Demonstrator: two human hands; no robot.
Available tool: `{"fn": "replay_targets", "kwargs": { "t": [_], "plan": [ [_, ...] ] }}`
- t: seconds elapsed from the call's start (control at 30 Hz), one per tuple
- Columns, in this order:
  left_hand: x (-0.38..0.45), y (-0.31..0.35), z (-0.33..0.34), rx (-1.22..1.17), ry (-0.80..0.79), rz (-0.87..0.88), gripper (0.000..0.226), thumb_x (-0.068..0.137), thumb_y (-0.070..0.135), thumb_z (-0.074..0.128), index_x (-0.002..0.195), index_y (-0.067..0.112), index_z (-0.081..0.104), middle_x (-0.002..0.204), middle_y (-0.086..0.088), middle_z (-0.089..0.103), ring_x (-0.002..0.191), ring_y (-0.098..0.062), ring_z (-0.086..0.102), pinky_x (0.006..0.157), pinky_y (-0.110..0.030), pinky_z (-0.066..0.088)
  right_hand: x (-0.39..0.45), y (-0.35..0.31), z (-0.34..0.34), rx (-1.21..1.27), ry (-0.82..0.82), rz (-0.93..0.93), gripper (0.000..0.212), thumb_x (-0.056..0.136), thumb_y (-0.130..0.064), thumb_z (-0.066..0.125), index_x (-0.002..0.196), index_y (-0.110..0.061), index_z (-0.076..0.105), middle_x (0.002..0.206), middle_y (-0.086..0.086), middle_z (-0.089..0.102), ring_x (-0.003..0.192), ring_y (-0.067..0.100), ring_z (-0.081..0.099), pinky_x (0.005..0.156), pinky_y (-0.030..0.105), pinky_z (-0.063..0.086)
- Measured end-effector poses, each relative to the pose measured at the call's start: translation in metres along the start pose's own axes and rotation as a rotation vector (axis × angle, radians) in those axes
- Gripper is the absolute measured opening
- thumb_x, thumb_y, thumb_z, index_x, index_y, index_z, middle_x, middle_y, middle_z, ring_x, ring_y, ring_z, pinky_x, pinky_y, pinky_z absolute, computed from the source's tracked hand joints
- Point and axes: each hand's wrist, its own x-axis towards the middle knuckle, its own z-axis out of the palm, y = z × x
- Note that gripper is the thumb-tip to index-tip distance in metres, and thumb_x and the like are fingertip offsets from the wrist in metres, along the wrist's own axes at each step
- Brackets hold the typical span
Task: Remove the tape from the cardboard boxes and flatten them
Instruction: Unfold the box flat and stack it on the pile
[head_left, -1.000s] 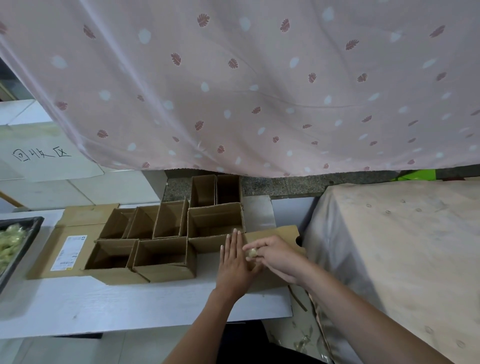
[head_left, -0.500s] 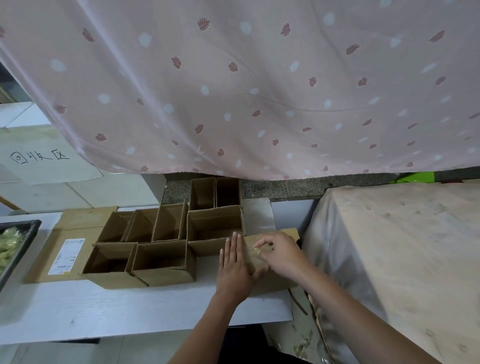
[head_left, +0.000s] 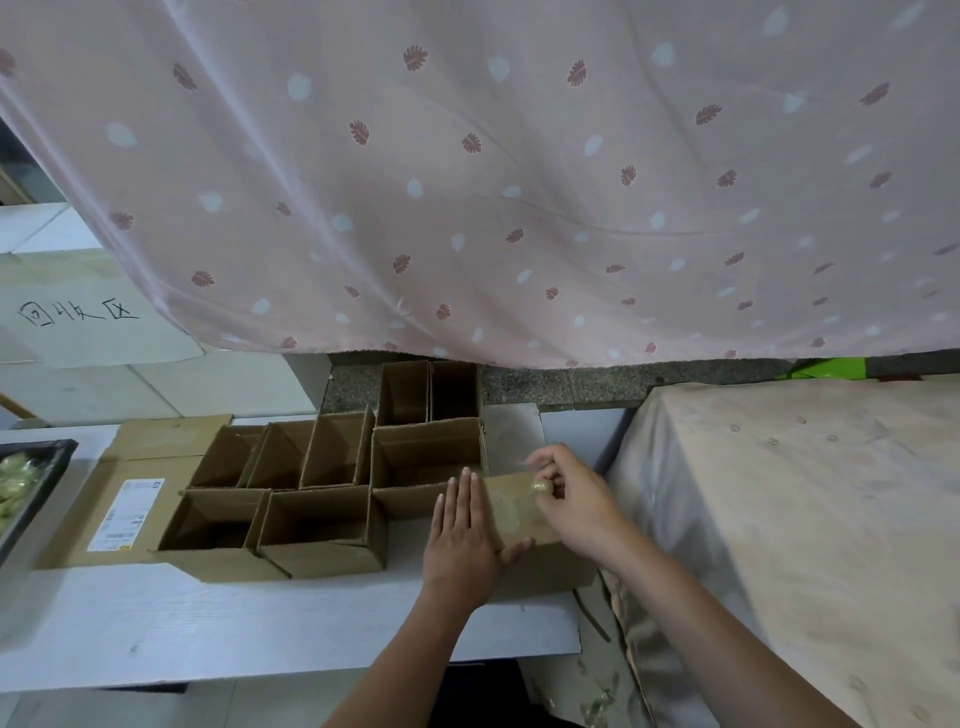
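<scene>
1. The black tray (head_left: 49, 486) at the table's (head_left: 208, 634) left edge is cut off by the frame.
2. The label (head_left: 126, 514) print on the flat cardboard (head_left: 156, 441) is too small to read.
3. The left hand (head_left: 462, 540) hides part of the closed box (head_left: 524, 525).

Count, head view: seven open cardboard boxes (head_left: 322, 525) stand clustered on the white table (head_left: 208, 623), two in the near row, four in the middle row, and one divided pair at the back counted as one box with two compartments, though it may be two. One closed box (head_left: 519, 519) lies under two hands, left hand (head_left: 460, 540) and right hand (head_left: 576, 499). One flattened carton with a label (head_left: 124, 514), one black tray (head_left: 36, 488), one handwritten paper sign (head_left: 78, 312), one patterned curtain (head_left: 519, 182).
</scene>
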Motion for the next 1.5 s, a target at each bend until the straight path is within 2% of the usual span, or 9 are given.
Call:
{"fn": "replay_targets", "kwargs": {
  "t": [0.2, 0.37, 0.67, 0.8, 0.93, 1.07, 1.2, 1.33, 1.5],
  "plan": [
    [-0.002, 0.010, -0.002, 0.063, 0.014, 0.058, 0.103, 0.083, 0.079, -0.008, 0.154, 0.005, -0.023, 0.162, -0.014, -0.027, 0.149, -0.027, -0.029, 0.123, -0.040, -0.016, 0.006, 0.006, -0.009, -0.116, -0.054, -0.009, 0.019, 0.091, -0.016, 0.067, 0.095, -0.031, 0.078, 0.121, -0.006, 0.063, 0.116, 0.012, 0.057, 0.103, 0.027, 0.043],
    [-0.005, 0.018, -0.001, 0.043, 0.020, 0.105, 0.091, 0.091, 0.069, -0.006, 0.154, 0.006, -0.022, 0.162, -0.013, -0.029, 0.148, -0.026, -0.030, 0.122, -0.039, -0.018, 0.004, 0.013, -0.007, -0.127, -0.062, 0.024, 0.022, 0.091, -0.023, 0.068, 0.112, -0.026, 0.075, 0.125, -0.007, 0.062, 0.120, 0.010, 0.055, 0.094, 0.017, 0.037],
    [-0.006, 0.021, -0.003, 0.005, 0.026, 0.090, 0.083, 0.102, 0.063, 0.011, 0.155, 0.008, -0.020, 0.162, -0.011, -0.028, 0.149, -0.025, -0.029, 0.123, -0.037, -0.016, 0.004, 0.019, -0.009, -0.139, -0.034, 0.053, 0.018, 0.084, -0.025, 0.078, 0.076, -0.035, 0.065, 0.103, -0.008, 0.066, 0.099, 0.010, 0.061, 0.080, 0.022, 0.046],
    [-0.007, 0.026, -0.004, -0.003, 0.028, 0.105, 0.079, 0.104, 0.056, 0.012, 0.155, 0.005, -0.020, 0.163, -0.015, -0.025, 0.149, -0.027, -0.028, 0.122, -0.038, -0.018, 0.003, 0.020, -0.011, -0.135, -0.029, 0.021, 0.034, 0.082, -0.023, 0.080, 0.109, -0.040, 0.068, 0.092, -0.011, 0.067, 0.092, 0.010, 0.062, 0.082, 0.023, 0.049],
    [-0.010, 0.033, -0.002, -0.007, 0.029, 0.130, 0.079, 0.093, 0.053, -0.008, 0.155, 0.005, -0.019, 0.162, -0.015, -0.028, 0.147, -0.026, -0.032, 0.122, -0.040, -0.019, 0.002, 0.021, -0.012, -0.173, -0.028, 0.023, 0.028, 0.081, -0.028, 0.082, 0.109, -0.027, 0.075, 0.113, -0.008, 0.067, 0.109, 0.011, 0.061, 0.092, 0.021, 0.044],
    [-0.010, 0.032, 0.001, 0.000, 0.033, 0.125, 0.081, 0.091, 0.056, -0.013, 0.155, 0.006, -0.020, 0.161, -0.014, -0.030, 0.147, -0.025, -0.033, 0.122, -0.039, -0.018, -0.002, 0.024, -0.011, -0.194, -0.024, 0.056, 0.036, 0.077, -0.035, 0.085, 0.109, -0.022, 0.073, 0.113, -0.008, 0.054, 0.097, 0.011, 0.060, 0.083, 0.018, 0.043],
    [-0.008, 0.030, 0.001, 0.016, 0.041, 0.118, 0.082, 0.095, 0.061, -0.008, 0.156, 0.007, -0.019, 0.162, -0.012, -0.029, 0.149, -0.025, -0.029, 0.123, -0.039, -0.017, -0.005, 0.024, -0.011, -0.184, -0.039, 0.078, 0.024, 0.085, -0.022, 0.078, 0.107, -0.020, 0.069, 0.126, -0.008, 0.043, 0.109, 0.015, 0.059, 0.102, 0.027, 0.045],
    [-0.008, 0.031, 0.001, 0.012, 0.036, 0.109, 0.081, 0.098, 0.061, -0.003, 0.157, 0.008, -0.019, 0.163, -0.012, -0.027, 0.149, -0.025, -0.028, 0.124, -0.040, -0.014, -0.006, 0.023, -0.013, -0.157, 0.017, 0.110, 0.024, 0.081, -0.031, 0.080, 0.079, -0.030, 0.056, 0.083, -0.010, 0.062, 0.073, 0.006, 0.062, 0.058, 0.019, 0.046],
    [-0.007, 0.031, -0.003, 0.004, 0.026, 0.106, 0.077, 0.104, 0.058, 0.008, 0.156, 0.007, -0.018, 0.163, -0.013, -0.026, 0.150, -0.026, -0.027, 0.125, -0.040, -0.012, -0.007, 0.023, -0.015, -0.132, 0.054, 0.032, 0.032, 0.080, -0.026, 0.080, 0.094, -0.034, 0.053, 0.085, -0.007, 0.060, 0.076, 0.012, 0.059, 0.072, 0.029, 0.051]
  ]
}}
